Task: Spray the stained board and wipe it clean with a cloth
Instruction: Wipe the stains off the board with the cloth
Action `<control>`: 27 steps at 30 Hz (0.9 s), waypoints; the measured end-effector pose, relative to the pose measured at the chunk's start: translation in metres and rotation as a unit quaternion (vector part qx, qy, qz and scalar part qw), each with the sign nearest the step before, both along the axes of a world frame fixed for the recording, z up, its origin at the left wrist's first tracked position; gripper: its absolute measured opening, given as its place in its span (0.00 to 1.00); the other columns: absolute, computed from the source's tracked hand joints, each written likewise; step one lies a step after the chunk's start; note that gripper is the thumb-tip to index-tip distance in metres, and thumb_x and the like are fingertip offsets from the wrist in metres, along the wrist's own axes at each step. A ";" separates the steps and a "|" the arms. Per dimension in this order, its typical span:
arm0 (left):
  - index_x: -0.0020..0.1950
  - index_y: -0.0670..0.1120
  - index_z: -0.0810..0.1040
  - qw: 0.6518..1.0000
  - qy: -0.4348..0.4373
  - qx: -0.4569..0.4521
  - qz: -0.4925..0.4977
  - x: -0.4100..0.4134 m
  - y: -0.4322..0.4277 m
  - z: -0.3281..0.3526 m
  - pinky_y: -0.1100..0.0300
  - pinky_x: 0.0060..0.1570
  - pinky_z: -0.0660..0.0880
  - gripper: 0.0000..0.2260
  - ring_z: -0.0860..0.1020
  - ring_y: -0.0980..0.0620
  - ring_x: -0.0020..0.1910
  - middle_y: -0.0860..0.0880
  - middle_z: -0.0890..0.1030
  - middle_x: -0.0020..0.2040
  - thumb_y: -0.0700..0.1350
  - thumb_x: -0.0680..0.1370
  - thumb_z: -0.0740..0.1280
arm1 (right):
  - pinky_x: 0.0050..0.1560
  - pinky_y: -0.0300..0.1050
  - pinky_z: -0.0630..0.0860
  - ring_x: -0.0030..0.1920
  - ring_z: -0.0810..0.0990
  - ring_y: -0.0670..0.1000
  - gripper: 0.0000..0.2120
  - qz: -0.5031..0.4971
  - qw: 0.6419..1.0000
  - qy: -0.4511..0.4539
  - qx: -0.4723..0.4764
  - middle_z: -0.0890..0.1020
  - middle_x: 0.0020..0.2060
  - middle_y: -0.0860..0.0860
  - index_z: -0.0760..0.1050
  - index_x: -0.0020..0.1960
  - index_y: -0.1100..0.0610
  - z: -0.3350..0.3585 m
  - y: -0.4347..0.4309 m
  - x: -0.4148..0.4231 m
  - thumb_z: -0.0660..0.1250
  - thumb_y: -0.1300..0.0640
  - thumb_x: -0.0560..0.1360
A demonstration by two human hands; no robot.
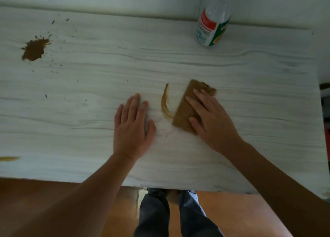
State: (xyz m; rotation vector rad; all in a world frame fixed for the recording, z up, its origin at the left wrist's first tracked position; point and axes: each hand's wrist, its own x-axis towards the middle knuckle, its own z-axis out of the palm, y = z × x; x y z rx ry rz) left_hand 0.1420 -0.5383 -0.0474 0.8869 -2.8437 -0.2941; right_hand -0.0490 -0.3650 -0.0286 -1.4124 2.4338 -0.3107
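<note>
The board lies flat, filling most of the view, and the work is at its middle right. The right hand presses a folded brown cloth onto the surface, fingers laid out straight across the top and thumb along the cloth's near edge. Nothing is pinched or curled round; the flat palm looks meant to spread pressure over the whole pad so it scrubs and does not bunch. The wrist is low and the forearm runs back to the near right.

Just left of the cloth sits a curved brown smear, likely the edge of a wiping stroke. Beyond it the left hand rests palm down on the board, fingers straight and together, holding nothing (probably bracing the board so it does not slide).

The spray bottle stands upright at the far right, well apart from both hands and out of the wiping path. A dark brown splat with specks around it remains at the far left, and a small streak marks the near left edge, so I judge the cleaning well short of done.
</note>
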 end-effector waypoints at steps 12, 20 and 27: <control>0.77 0.43 0.69 1.000 -0.012 -0.001 -0.001 0.001 -0.001 -0.004 0.42 0.80 0.57 0.26 0.62 0.41 0.81 0.41 0.65 0.81 0.54 0.81 0.59 | 0.79 0.57 0.52 0.80 0.54 0.60 0.26 -0.083 0.996 0.006 -0.044 0.59 0.80 0.58 0.62 0.79 0.56 -0.009 -0.118 -0.018 0.58 0.51 0.82; 0.77 0.43 0.70 1.000 -0.011 0.002 -0.002 0.000 -0.001 -0.003 0.42 0.80 0.57 0.26 0.62 0.42 0.81 0.41 0.65 0.81 0.53 0.81 0.59 | 0.77 0.54 0.61 0.79 0.59 0.54 0.28 0.001 1.000 0.012 -0.013 0.62 0.79 0.51 0.64 0.78 0.50 -0.002 0.004 -0.021 0.55 0.43 0.80; 0.77 0.42 0.70 1.000 -0.010 0.006 0.000 0.001 -0.001 -0.003 0.41 0.80 0.58 0.26 0.62 0.41 0.81 0.40 0.66 0.80 0.53 0.82 0.59 | 0.78 0.59 0.56 0.79 0.57 0.59 0.28 -0.135 0.990 0.023 -0.026 0.60 0.79 0.56 0.63 0.78 0.55 -0.004 -0.018 -0.070 0.55 0.45 0.80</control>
